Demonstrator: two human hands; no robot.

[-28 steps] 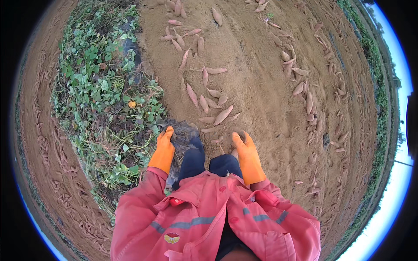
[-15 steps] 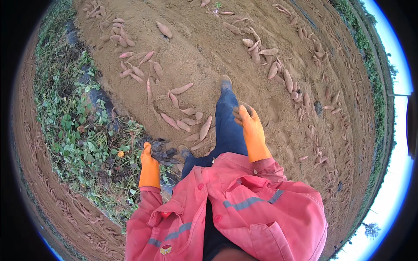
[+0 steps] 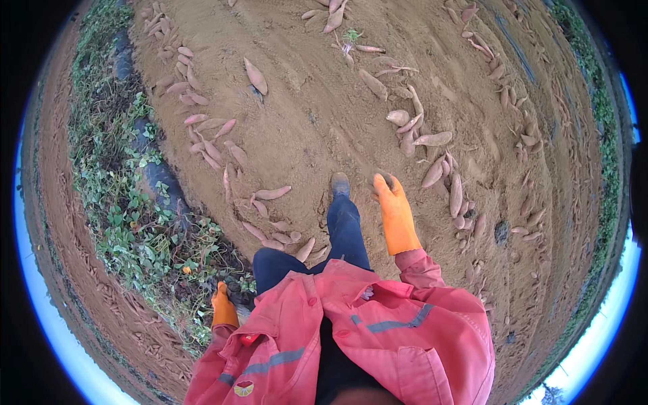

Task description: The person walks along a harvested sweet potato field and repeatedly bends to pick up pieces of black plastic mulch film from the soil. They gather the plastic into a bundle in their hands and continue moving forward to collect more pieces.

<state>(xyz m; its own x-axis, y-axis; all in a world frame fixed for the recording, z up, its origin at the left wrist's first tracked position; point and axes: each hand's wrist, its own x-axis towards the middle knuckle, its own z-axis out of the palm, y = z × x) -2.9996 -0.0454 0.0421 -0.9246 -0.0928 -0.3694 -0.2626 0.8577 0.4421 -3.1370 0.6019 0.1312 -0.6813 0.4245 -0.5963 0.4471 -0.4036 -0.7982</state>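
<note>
My left hand (image 3: pixel 223 305), in an orange rubber glove, is low at the left beside the vines. Its fingers are closed on a crumpled piece of black plastic film (image 3: pixel 233 290), partly hidden by the hand. My right hand (image 3: pixel 387 191), in a matching glove with soiled fingertips, hangs over bare soil right of my boot (image 3: pixel 340 184). Its fingers are loosely bent and apart, and nothing shows in them. Sweet potatoes (image 3: pixel 272 193) lie on the soil ahead of my legs, with a single sweet potato (image 3: pixel 256 75) farther off.
Green vines (image 3: pixel 128 223) cover a strip on the left, with black film (image 3: pixel 162 185) along its edge. To the right runs a row of sweet potatoes (image 3: pixel 456 196), with more rows beyond. A small sprouting plant (image 3: pixel 350 38) stands far ahead.
I have stepped forward, so the nearer sweet potatoes sit closer to my legs. My left hand has dropped lower and back with the film; my right hand has shifted slightly.
</note>
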